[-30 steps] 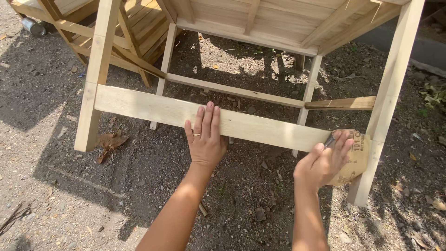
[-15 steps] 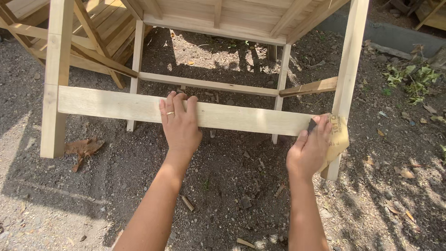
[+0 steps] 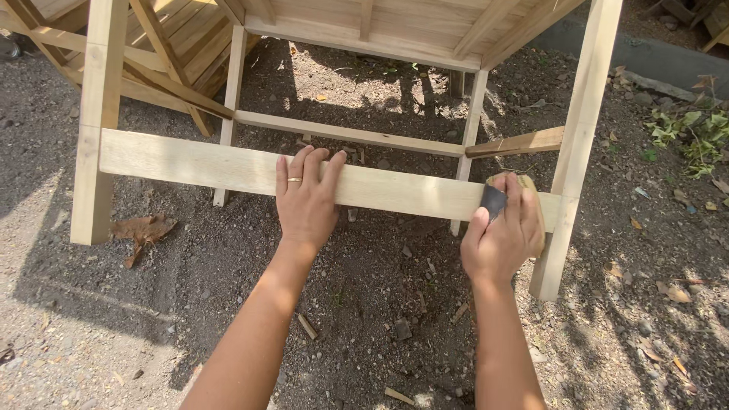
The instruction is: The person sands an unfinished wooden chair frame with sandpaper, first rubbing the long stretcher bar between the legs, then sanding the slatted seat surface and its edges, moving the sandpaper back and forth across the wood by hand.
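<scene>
A pale wooden table frame stands on bare dirt, with a flat front cross rail (image 3: 190, 165) joining its two front legs. My left hand (image 3: 305, 199) lies flat on the middle of that rail, fingers spread over its top edge, a ring on one finger. My right hand (image 3: 501, 237) grips a folded piece of sandpaper (image 3: 493, 200), dark on one side and tan on the other, pressed against the rail's right end beside the right front leg (image 3: 575, 152).
A thinner back rail (image 3: 349, 135) and a short side rail (image 3: 516, 143) run behind. More slatted wooden furniture (image 3: 175, 45) stands at the upper left. Dry leaves (image 3: 144, 228), wood chips and stones lie on the ground; weeds (image 3: 699, 129) grow at right.
The view has shifted a little. My right hand has turned the sandpaper from the leg joint onto the rail's end. My left hand still rests on the rail.
</scene>
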The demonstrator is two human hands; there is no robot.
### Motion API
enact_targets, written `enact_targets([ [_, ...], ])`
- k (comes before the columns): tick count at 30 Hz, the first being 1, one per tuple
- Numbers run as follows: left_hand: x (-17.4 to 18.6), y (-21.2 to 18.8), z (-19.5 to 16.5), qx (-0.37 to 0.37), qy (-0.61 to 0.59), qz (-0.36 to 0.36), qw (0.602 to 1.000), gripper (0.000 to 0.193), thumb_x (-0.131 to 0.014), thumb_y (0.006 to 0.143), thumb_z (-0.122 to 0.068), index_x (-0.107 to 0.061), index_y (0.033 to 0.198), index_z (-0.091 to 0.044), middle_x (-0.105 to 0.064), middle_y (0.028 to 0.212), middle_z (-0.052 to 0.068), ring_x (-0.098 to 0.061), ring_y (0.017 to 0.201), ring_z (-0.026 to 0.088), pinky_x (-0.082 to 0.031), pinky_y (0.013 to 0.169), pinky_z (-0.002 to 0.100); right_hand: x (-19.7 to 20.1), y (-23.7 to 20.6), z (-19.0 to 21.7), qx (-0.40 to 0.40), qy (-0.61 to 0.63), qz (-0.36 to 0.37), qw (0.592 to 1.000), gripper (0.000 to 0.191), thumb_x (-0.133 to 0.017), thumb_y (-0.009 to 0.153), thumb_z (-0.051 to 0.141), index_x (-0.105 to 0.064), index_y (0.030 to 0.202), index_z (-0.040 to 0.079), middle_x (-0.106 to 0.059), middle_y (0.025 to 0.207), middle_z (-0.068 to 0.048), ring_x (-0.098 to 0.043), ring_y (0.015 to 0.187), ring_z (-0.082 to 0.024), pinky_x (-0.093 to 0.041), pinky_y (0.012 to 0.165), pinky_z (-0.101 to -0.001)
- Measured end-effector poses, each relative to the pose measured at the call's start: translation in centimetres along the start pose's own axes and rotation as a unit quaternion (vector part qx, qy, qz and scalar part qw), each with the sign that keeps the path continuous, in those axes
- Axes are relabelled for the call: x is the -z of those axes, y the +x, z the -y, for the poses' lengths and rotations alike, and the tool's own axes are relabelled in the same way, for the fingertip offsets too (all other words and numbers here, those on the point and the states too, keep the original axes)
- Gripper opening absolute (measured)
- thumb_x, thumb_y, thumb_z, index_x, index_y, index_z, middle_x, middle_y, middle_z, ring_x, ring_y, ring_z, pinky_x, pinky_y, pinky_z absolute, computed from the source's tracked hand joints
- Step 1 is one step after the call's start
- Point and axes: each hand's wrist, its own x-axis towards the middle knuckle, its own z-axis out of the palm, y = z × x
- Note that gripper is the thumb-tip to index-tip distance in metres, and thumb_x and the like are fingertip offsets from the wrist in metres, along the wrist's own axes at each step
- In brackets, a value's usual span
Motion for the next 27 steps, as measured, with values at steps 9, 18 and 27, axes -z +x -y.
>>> enact_targets([
  [9, -0.2, 0.4, 0.7, -0.038, -0.033, -0.079, 0.996, 0.051, -0.074, 0.091, -0.015, -0.058, 0.140, -0.017, -0.055, 0.138, 0.004, -0.046, 0.140, 0.026, -0.024, 0.125, 0.054, -7.0, -4.4, 15.5, 0.204, 0.084, 0.034, 0.975, 0.056, -0.039, 0.105, 0.032, -0.045, 0.156, 0.012, -0.035, 0.167, 0.000, -0.027, 0.158, -0.021, -0.018, 0.128, -0.0487],
  [18, -1.2, 0.3, -0.2, 0.017, 0.004, -0.061, 0.998, 0.043, -0.064, 0.086, -0.008, -0.061, 0.128, -0.019, -0.057, 0.131, 0.003, -0.047, 0.138, 0.025, -0.024, 0.123, 0.054, -2.9, 0.0, 0.7, -0.085, 0.088, -0.128, 0.984, 0.058, -0.035, 0.108, 0.020, -0.040, 0.161, -0.003, -0.036, 0.167, -0.019, -0.023, 0.156, -0.035, -0.017, 0.123, -0.0566],
  [27, -0.8, 0.5, 0.5, -0.013, 0.005, -0.049, 0.999, 0.041, -0.064, 0.088, -0.012, -0.061, 0.129, -0.018, -0.058, 0.127, 0.004, -0.050, 0.133, 0.026, -0.030, 0.122, 0.053, -6.0, -3.9, 10.3, 0.218, 0.120, 0.010, 0.968, 0.051, -0.039, 0.108, 0.033, -0.054, 0.153, 0.013, -0.049, 0.161, -0.002, -0.037, 0.153, -0.021, -0.028, 0.126, -0.0486],
])
